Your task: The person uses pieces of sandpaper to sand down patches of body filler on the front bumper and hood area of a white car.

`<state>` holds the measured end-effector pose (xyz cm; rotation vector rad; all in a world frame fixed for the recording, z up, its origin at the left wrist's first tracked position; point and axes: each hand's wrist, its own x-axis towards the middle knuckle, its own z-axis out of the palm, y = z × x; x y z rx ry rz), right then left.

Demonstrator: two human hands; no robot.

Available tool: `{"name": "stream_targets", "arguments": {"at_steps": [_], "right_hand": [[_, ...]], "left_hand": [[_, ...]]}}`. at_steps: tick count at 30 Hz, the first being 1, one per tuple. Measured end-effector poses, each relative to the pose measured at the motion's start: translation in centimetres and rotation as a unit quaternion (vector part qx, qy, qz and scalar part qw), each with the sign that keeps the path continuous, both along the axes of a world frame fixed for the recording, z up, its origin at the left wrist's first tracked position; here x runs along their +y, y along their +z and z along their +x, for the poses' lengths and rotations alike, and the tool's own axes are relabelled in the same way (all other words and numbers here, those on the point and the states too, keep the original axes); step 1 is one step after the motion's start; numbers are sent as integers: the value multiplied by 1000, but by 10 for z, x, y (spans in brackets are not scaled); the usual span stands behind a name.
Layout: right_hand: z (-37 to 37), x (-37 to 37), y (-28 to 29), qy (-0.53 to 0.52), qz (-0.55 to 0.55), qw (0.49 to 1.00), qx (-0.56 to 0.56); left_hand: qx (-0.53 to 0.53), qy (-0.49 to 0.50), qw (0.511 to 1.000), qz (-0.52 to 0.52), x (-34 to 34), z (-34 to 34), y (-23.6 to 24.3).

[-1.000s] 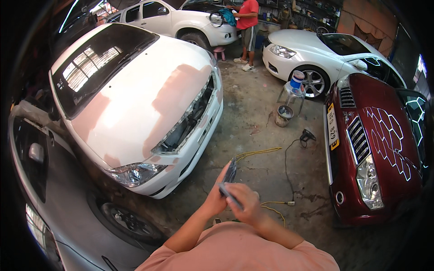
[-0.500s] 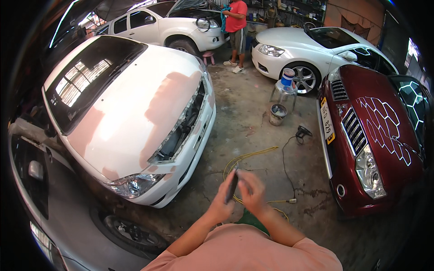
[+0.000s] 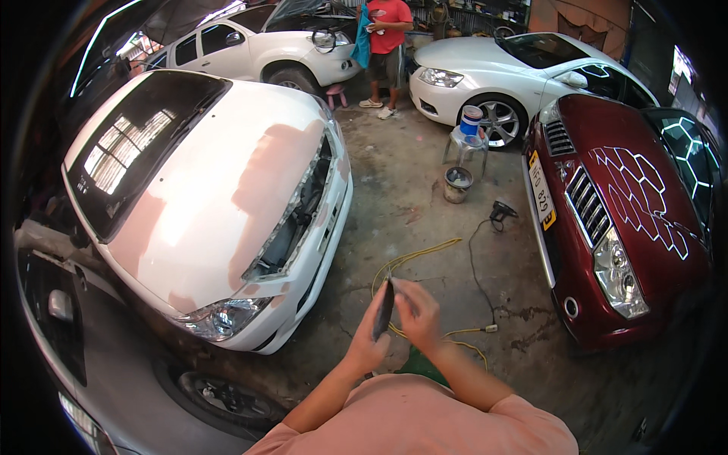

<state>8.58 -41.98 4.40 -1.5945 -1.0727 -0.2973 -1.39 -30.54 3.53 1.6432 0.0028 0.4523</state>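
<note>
In front of my chest, my left hand [image 3: 367, 345] is closed around a thin, dark, flat pad [image 3: 384, 312], held upright and nearly edge-on, so its exact kind does not show. My right hand [image 3: 418, 309] is just beside it with bent fingers pressed together near the pad's upper end. A small dark bit shows by those fingers, too blurred to name. To the left stands a white car [image 3: 205, 189] with brownish-pink patches on its hood and an open gap where the front grille would sit.
Yellow cord [image 3: 425, 250] and a black corded work lamp [image 3: 500, 214] lie on the concrete floor. Beyond are a bucket [image 3: 456, 192] and a stool [image 3: 464, 141] bearing a blue-and-white tub [image 3: 470, 121]. A dark red car [image 3: 607, 205] stands right, a grey car [image 3: 129, 356] left. A person [image 3: 388, 38] stands behind.
My hands stay together around the dark pad, which now shows a little more of its side. The view has shifted slightly. The person at the back holds a blue cloth that hangs more spread out.
</note>
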Motion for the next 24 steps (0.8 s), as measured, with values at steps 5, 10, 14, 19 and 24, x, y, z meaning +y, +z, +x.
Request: {"name": "stream_targets", "arguments": {"at_steps": [5, 10, 14, 19, 24], "right_hand": [[-17, -2, 12, 55, 21, 998, -18], [3, 2, 12, -34, 16, 988, 153], [-28, 1, 19, 21, 23, 999, 38], [26, 3, 2, -56, -2, 974, 219], [38, -14, 1, -15, 94, 971, 220]], "left_hand": [[6, -1, 1000, 4, 11, 7, -2], [-2, 7, 1000, 22, -4, 6, 1], [10, 5, 1000, -22, 12, 14, 5], [78, -63, 995, -25, -1, -3, 2], [154, -53, 936, -312, 13, -29, -30]]}}
